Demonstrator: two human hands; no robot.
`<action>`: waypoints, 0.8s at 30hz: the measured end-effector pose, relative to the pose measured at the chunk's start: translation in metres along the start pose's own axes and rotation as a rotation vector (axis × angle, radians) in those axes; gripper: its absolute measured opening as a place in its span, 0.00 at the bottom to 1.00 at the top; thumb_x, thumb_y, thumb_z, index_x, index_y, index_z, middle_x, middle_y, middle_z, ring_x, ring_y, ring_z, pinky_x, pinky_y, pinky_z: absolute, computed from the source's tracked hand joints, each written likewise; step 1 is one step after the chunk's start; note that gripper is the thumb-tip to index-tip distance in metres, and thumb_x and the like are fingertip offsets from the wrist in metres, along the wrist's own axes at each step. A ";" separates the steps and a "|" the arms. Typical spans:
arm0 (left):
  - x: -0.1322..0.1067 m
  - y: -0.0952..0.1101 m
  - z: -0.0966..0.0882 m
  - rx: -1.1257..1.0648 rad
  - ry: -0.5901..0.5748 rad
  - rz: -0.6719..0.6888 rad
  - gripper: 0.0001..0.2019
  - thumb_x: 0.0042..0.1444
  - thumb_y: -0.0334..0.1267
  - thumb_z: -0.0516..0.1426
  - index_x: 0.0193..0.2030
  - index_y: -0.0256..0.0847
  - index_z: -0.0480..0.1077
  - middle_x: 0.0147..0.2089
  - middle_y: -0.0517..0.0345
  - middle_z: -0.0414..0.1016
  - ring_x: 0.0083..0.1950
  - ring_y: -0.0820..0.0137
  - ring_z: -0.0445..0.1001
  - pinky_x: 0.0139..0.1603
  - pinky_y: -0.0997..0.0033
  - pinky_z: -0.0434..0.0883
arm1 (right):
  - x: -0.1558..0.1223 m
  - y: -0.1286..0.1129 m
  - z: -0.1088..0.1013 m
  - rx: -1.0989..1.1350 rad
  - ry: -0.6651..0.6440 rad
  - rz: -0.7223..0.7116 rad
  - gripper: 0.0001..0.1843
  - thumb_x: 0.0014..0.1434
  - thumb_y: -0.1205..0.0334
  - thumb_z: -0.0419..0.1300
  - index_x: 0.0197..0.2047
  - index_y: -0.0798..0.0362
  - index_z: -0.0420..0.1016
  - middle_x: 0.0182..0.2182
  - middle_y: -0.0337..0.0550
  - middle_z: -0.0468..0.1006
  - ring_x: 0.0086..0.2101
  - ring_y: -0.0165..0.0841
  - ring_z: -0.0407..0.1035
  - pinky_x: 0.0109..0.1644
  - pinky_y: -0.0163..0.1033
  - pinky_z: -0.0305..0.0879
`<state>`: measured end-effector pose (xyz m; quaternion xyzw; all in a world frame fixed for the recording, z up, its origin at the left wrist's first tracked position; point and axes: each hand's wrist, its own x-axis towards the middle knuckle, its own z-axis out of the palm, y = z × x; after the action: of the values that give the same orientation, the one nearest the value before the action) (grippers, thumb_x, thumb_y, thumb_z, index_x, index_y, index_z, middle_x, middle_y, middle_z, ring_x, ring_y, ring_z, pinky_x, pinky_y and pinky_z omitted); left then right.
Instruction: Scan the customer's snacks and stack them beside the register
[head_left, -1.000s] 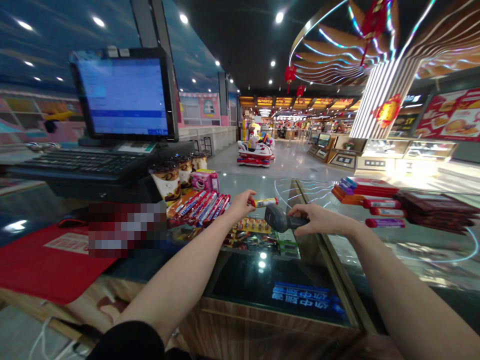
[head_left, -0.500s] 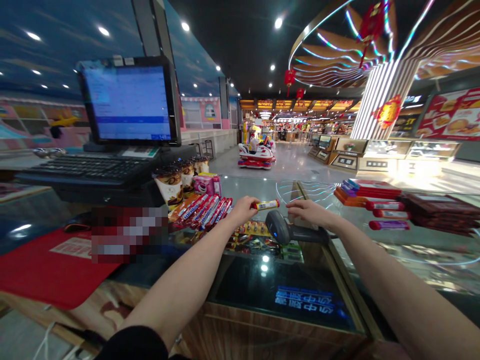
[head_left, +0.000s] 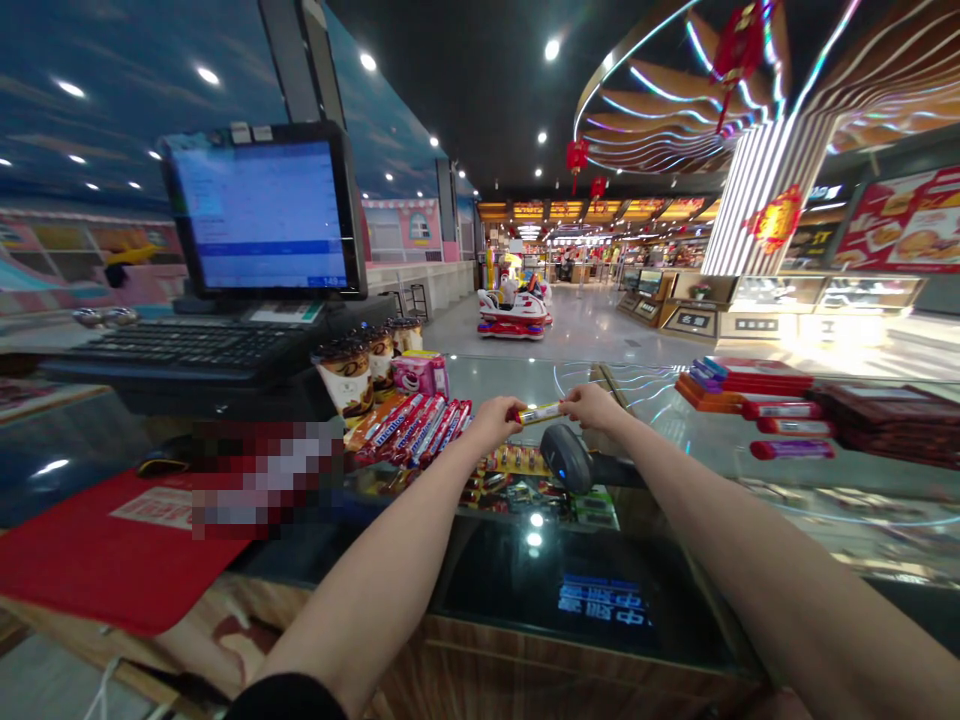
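Note:
My left hand (head_left: 495,416) is closed on one end of a small yellow-and-red candy roll (head_left: 537,413) held level above the glass counter (head_left: 525,570). My right hand (head_left: 592,404) pinches the roll's other end. Just below the roll, a grey barcode scanner (head_left: 570,457) lies on the glass, free of both hands. To the left of my left hand lies a row of red candy tubes (head_left: 420,425).
A till screen (head_left: 262,213) and a black keyboard (head_left: 187,348) stand at the left, with brown paper cups (head_left: 346,377) and a pink box (head_left: 420,373) beside them. A red mat (head_left: 112,540) covers the near left. Stacked snack boxes (head_left: 750,385) lie on the right glass.
My right hand let go of the scanner, which now lies on the glass, and moved up to the roll's free end. The left hand kept hold of the roll.

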<state>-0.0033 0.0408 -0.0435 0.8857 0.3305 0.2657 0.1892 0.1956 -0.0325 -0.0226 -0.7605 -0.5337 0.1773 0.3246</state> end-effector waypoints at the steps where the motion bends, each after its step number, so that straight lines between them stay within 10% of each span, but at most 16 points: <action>1: 0.000 -0.001 0.000 -0.032 -0.003 -0.011 0.18 0.46 0.25 0.61 0.45 0.39 0.77 0.38 0.57 0.80 0.39 0.69 0.77 0.46 0.69 0.73 | 0.001 0.001 0.002 0.021 0.006 0.004 0.04 0.54 0.64 0.63 0.30 0.55 0.74 0.22 0.40 0.75 0.22 0.27 0.70 0.24 0.30 0.65; 12: -0.001 -0.013 -0.010 -0.517 -0.246 -0.047 0.27 0.40 0.21 0.61 0.51 0.36 0.73 0.50 0.51 0.79 0.49 0.66 0.76 0.53 0.63 0.71 | 0.000 -0.001 0.006 0.232 0.055 -0.029 0.06 0.56 0.66 0.63 0.32 0.55 0.67 0.28 0.44 0.77 0.27 0.30 0.75 0.24 0.30 0.70; 24: 0.001 -0.020 -0.010 -0.151 -0.147 0.000 0.26 0.42 0.29 0.62 0.52 0.42 0.74 0.49 0.55 0.78 0.50 0.65 0.73 0.56 0.62 0.68 | -0.003 -0.005 -0.002 0.201 0.088 -0.115 0.07 0.54 0.63 0.64 0.34 0.56 0.72 0.30 0.43 0.80 0.27 0.28 0.74 0.27 0.29 0.68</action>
<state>-0.0185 0.0570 -0.0458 0.8860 0.2948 0.2243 0.2789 0.1926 -0.0350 -0.0181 -0.6993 -0.5411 0.1774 0.4322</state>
